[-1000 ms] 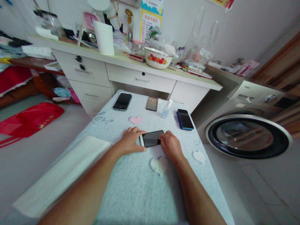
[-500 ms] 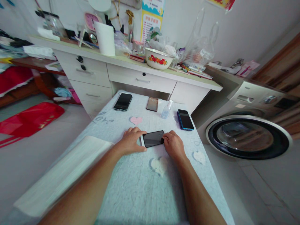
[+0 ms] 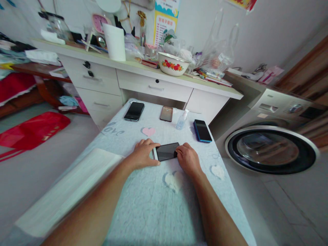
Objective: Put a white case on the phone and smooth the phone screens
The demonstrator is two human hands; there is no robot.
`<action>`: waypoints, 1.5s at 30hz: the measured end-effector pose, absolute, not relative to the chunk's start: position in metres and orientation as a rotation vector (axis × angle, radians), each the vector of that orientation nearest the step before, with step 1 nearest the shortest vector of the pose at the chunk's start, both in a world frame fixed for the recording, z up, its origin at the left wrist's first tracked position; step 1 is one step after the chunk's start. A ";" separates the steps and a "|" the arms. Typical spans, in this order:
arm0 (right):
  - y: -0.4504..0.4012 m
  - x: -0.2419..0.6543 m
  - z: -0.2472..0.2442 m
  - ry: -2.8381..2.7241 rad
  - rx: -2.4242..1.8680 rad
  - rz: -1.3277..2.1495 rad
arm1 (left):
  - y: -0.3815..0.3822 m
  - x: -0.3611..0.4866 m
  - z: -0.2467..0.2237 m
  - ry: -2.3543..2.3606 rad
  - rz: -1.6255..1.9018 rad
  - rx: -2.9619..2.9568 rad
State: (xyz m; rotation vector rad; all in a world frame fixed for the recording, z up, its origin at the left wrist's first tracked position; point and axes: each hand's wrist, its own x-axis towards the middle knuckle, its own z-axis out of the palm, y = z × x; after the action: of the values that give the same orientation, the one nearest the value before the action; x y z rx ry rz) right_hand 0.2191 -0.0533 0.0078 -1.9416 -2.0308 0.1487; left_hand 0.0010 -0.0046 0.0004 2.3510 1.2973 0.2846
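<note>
A smartphone (image 3: 166, 152) with a dark screen and a white end lies flat on the cloth-covered table (image 3: 153, 212). My left hand (image 3: 145, 153) grips its white left end, thumb at the near edge and fingers at the far side. Over the phone's right end, my right hand (image 3: 189, 158) has its fingers bunched together, the fingertips touching the screen near the edge. Whether those fingertips pinch something small cannot be made out. Beyond the hands lie a brown translucent phone case (image 3: 166, 113) and a clear spray bottle (image 3: 182, 120), which stands upright.
A black phone (image 3: 134, 111) lies at the table's far left, a blue-edged phone (image 3: 202, 131) at the right. A folded white cloth (image 3: 74, 188) rests along the left edge. Behind stand a white desk (image 3: 156, 87) with a flowered bowl (image 3: 173, 65) and, to the right, a washing machine (image 3: 271, 136).
My right hand has shifted slightly left along the phone's screen. My left hand and the phone have stayed in place.
</note>
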 end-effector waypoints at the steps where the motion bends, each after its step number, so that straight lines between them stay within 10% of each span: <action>1: -0.053 0.219 0.008 -2.032 -1.940 0.147 | -0.004 0.001 0.000 1.295 0.290 2.354; 45: -0.054 0.218 0.008 -2.018 -1.972 0.162 | -0.004 0.000 -0.003 1.286 0.287 2.369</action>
State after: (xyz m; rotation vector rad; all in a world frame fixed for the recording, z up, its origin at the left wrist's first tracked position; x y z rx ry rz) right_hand 0.2184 -0.0535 0.0079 -1.9719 -2.0175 0.1623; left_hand -0.0003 -0.0036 -0.0033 2.3688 1.2861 0.2871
